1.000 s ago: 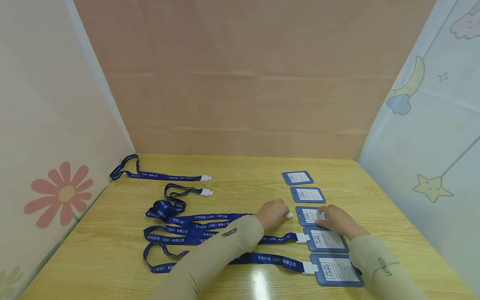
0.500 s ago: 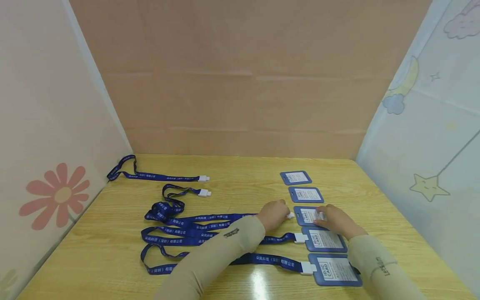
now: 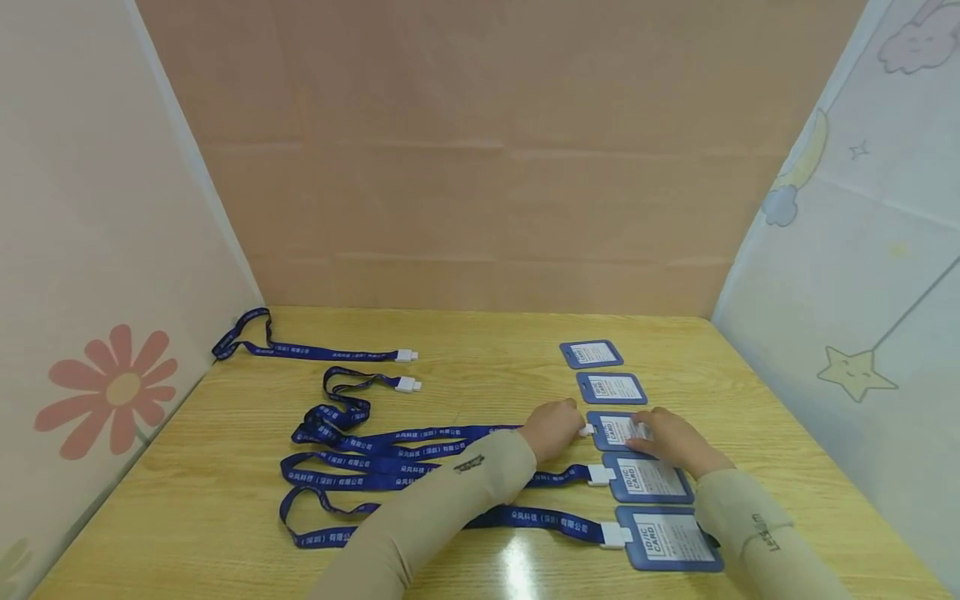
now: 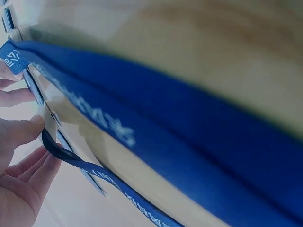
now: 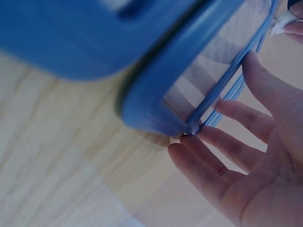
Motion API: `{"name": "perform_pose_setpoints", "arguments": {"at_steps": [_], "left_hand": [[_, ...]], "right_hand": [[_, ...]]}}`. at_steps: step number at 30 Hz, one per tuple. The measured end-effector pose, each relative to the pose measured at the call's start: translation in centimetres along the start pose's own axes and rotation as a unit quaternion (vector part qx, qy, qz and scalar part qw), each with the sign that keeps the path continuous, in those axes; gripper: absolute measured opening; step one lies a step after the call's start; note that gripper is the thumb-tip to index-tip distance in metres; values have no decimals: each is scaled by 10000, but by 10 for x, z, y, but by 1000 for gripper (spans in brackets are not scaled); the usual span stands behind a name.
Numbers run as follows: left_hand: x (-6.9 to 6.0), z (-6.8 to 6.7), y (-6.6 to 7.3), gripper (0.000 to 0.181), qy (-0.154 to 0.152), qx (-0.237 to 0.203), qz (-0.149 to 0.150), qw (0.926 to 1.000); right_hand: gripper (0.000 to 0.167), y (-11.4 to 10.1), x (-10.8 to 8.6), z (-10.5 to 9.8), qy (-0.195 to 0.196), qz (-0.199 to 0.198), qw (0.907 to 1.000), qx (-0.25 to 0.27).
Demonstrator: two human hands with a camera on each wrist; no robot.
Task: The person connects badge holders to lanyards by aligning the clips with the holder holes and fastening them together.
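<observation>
My left hand [image 3: 551, 429] pinches the white clip [image 3: 587, 430] at the end of a blue lanyard [image 3: 480, 432]. In the left wrist view, thumb and fingers lie on both sides of that clip [image 4: 47, 117]. The clip meets the slotted end of a blue badge holder [image 3: 611, 429], the middle one of a column; whether it is fastened cannot be told. My right hand [image 3: 675, 442] grips this holder from its right end, thumb on top. In the right wrist view, the fingers of the right hand [image 5: 270, 142] curl by the holder's edge.
Nearer me, two badge holders [image 3: 648, 479] [image 3: 672, 540] join lanyard clips [image 3: 601, 475] [image 3: 615, 535]. Two holders [image 3: 591, 354] [image 3: 612, 388] lie farther back without lanyards. Two more lanyards [image 3: 333, 353] [image 3: 345, 414] lie at the left. Walls enclose the wooden table [image 3: 480, 350].
My left hand has shifted slightly to the right, bringing the white clip up against the middle badge holder's slotted end. The right hand stays on the holder. The view has shifted slightly.
</observation>
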State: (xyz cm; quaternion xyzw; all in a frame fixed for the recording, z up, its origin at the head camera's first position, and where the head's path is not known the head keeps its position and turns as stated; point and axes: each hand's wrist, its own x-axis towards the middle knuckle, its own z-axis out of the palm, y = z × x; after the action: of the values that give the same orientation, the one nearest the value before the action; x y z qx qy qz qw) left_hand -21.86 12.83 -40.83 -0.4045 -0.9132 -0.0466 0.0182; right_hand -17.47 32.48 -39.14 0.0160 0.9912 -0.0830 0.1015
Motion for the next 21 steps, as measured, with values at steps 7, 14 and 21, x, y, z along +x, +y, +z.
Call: {"name": "perform_pose_setpoints", "arguments": {"at_steps": [7,14,21], "left_hand": [[2,2,-1,20,-18,3,86,10000],[4,-1,-1,17,142,527,383,9978],[6,-3,0,17,38,405,467,9981]], "right_hand": [[56,0,0,1,48,-64,10000,8],[53,0,3,2,-18,-97,9998,149],[53,1,3,-1,-91,-11,9997,242]]}}
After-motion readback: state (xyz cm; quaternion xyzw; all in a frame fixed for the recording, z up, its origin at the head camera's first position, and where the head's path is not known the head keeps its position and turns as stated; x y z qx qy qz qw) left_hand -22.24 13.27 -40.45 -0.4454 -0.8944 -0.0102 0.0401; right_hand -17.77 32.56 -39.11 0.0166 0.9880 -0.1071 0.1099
